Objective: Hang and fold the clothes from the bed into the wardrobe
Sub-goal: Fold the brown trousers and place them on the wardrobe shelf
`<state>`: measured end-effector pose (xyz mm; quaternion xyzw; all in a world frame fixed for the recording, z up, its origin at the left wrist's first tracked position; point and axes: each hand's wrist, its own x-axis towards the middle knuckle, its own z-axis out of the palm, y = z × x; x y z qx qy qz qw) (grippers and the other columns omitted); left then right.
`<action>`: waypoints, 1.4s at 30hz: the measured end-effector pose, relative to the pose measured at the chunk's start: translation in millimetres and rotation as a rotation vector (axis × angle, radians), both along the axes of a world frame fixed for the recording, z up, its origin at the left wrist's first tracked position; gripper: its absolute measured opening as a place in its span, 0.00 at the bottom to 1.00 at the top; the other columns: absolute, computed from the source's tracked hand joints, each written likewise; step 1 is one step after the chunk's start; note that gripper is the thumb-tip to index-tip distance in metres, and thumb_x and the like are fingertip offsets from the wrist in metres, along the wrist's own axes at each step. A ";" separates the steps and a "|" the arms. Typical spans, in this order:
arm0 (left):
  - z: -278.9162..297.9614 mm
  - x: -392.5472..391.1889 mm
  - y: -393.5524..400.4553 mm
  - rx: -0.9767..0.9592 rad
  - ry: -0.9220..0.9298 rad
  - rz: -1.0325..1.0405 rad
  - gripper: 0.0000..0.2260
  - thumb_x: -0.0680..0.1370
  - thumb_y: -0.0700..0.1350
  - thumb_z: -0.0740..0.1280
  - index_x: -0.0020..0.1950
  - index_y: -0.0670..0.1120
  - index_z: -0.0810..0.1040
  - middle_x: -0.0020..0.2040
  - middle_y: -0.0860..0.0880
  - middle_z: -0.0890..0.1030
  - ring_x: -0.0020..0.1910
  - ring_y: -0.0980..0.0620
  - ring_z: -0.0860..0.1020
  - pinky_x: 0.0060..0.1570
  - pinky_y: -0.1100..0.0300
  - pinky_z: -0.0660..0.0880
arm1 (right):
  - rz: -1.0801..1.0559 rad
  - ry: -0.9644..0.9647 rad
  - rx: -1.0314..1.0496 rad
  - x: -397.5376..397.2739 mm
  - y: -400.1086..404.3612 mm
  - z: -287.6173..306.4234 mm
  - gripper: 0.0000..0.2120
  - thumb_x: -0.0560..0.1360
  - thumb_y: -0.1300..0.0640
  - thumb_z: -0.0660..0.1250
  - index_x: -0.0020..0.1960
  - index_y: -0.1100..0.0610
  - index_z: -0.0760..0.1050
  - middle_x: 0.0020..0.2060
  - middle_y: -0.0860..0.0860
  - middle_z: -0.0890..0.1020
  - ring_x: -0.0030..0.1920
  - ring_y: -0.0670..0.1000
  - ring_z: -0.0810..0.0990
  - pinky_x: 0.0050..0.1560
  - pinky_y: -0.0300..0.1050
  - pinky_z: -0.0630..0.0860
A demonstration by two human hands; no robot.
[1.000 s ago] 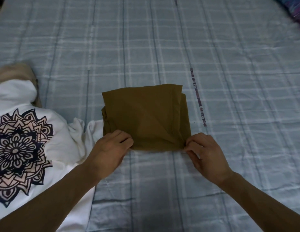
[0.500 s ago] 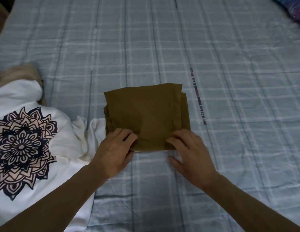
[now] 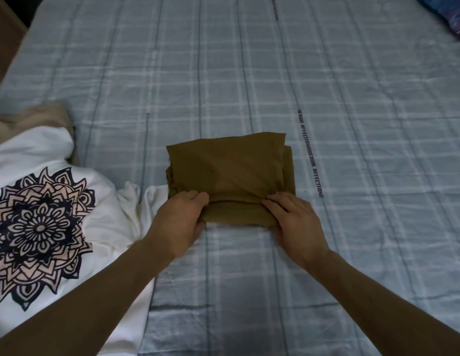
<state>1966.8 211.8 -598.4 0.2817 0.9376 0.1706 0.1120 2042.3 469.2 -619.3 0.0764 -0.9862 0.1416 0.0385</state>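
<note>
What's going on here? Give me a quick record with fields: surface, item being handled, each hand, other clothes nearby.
surface: bed with blue plaid sheet
item handled: folded brown garment
left hand: grips garment's near left corner
right hand: grips garment's near right corner
nearby: white mandala-print shirt to the left; beige garment behind it

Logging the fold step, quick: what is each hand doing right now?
Left hand: closed on the near left corner of the folded brown garment.
Right hand: closed on its near right corner.
</note>
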 end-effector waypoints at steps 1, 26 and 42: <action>1.8 -0.5 -1.8 0.017 0.000 -0.008 0.12 0.71 0.42 0.73 0.52 0.45 0.76 0.48 0.47 0.78 0.46 0.46 0.77 0.44 0.54 0.74 | 0.000 -0.009 -0.009 -2.4 0.0 2.0 0.22 0.67 0.65 0.76 0.60 0.59 0.81 0.56 0.55 0.83 0.58 0.59 0.80 0.56 0.55 0.78; 382.9 90.1 -34.8 0.096 0.348 0.124 0.08 0.72 0.37 0.68 0.50 0.44 0.74 0.45 0.47 0.77 0.46 0.45 0.75 0.44 0.47 0.72 | 0.129 0.108 -0.125 40.2 -11.0 392.1 0.07 0.77 0.58 0.66 0.53 0.52 0.79 0.44 0.47 0.80 0.42 0.50 0.78 0.45 0.47 0.76; 579.2 260.4 -178.4 -0.078 0.710 0.419 0.07 0.76 0.43 0.67 0.50 0.49 0.70 0.46 0.48 0.76 0.45 0.44 0.75 0.40 0.52 0.71 | 0.523 0.365 -0.057 122.8 -154.1 607.1 0.08 0.77 0.55 0.64 0.55 0.51 0.77 0.47 0.47 0.80 0.47 0.49 0.78 0.49 0.47 0.76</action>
